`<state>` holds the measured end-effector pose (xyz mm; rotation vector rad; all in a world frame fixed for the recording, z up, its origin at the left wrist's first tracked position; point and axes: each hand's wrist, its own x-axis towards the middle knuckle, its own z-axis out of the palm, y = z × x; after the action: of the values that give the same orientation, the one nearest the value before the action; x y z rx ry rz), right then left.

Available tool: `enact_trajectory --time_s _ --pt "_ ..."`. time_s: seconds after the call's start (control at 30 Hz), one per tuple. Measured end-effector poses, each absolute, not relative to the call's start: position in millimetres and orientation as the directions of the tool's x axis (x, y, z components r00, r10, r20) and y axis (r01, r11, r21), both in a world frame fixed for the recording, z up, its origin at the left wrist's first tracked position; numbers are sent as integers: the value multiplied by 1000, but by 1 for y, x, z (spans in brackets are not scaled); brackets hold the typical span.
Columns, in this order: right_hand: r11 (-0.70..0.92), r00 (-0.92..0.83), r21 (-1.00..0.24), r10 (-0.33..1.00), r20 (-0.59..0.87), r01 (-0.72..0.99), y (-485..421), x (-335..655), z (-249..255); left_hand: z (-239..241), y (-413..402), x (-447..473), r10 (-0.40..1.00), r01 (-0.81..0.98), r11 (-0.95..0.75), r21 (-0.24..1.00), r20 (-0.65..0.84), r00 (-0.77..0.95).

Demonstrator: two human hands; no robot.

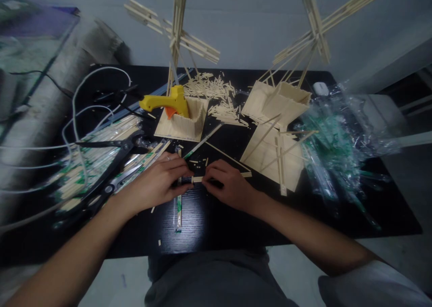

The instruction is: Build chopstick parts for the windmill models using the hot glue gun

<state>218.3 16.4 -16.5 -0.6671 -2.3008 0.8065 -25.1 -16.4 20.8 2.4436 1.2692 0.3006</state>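
A short bundle of thin bamboo sticks (197,179) lies level between my two hands, low over the black table. At its left end are the curled fingers and thumb of my left hand (168,179); a small dark patch between them I cannot make out. My right hand (230,184) pinches the sticks farther right, and their pale ends (247,174) show beyond its knuckles. Under my left hand lies a wrapped pair of chopsticks (179,212) in clear film with green print. Small cut pieces of stick (205,162) are scattered just behind my fingers.
A yellow glue gun (168,101) rests in a wooden stick-built box (189,126). Two windmill-like stick models (176,37) (315,35) stand behind. Black-handled shears (118,161), scissors (113,185), white cables (74,118) and wrapped chopsticks lie left; plastic wrappers (332,149) lie right.
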Motion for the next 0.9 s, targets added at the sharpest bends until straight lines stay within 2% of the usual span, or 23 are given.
enact_trajectory --time_s 0.9 --pt "643 -679 -724 649 343 250 16 217 -15 24 -16 -24 826 738 -505 448 4 563"
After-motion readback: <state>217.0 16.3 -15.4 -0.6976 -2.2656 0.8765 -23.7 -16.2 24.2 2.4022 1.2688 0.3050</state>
